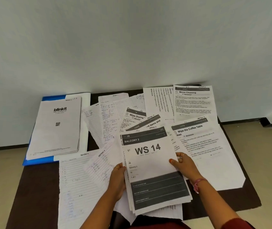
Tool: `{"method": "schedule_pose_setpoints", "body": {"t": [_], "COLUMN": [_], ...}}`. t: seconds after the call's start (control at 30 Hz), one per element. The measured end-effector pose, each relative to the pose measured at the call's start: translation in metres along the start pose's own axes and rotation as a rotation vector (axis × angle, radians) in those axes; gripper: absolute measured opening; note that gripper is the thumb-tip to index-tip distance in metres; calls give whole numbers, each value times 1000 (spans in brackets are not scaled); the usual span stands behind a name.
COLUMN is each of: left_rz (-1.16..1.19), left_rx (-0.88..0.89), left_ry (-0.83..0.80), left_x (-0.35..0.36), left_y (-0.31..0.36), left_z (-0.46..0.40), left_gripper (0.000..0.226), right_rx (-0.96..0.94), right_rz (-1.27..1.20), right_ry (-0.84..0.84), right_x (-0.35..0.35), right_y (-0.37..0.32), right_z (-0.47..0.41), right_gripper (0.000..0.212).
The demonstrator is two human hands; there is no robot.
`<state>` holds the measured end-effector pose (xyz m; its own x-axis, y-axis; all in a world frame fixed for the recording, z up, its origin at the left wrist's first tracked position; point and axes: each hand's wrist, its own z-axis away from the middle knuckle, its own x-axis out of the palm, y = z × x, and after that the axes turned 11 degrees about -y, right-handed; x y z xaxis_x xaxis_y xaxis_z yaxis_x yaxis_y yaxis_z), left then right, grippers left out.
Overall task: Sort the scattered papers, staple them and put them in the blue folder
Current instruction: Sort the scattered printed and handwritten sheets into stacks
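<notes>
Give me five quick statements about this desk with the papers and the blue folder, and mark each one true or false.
1. Both hands hold the stack of sheets topped by the "WS 14" page. True: the left hand grips its left edge and the right hand its right edge.
2. The blinkit booklet lies on the blue folder. True.
3. The "Mirror Cleaning" sheet lies at the near left corner of the table. False: it lies at the far right, by the wall.
4. The left hand holds a stapler. False: no stapler is in view; it grips paper.
5. The handwritten lined pages lie left of the held stack. True.
</notes>
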<state>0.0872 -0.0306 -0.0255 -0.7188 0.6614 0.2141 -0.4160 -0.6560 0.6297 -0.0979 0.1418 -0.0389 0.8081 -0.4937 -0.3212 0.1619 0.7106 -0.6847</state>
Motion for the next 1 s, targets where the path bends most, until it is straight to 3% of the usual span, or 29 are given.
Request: {"method": "schedule_pose_setpoints", "body": {"t": [0.13, 0.47, 0.57, 0.8, 0.9, 1.0], "left_rz": [-129, -282, -303, -379, -379, -308], "left_rx": [51, 86, 104, 87, 120, 112], "left_ry": [9, 62, 59, 89, 88, 60], "left_x": [0, 5, 7, 6, 2, -2], "left_y": [-2, -9, -10, -12, -12, -12], "left_z": [-1, -10, -12, -16, -15, -13], "left_gripper": [33, 19, 18, 40, 37, 34], "right_rx": [4, 16, 14, 18, -11, -39], "right_rz": [70, 100, 85, 147, 228, 157], "right_ry": [16, 69, 90, 108, 142, 158], "right_x": [3, 16, 18, 25, 25, 20], "right_y": [-7, -15, -16, -16, -14, -14], "right_z": [0, -5, -6, -8, -7, -4], "right_gripper": [56, 56, 54, 51, 48, 55]}}
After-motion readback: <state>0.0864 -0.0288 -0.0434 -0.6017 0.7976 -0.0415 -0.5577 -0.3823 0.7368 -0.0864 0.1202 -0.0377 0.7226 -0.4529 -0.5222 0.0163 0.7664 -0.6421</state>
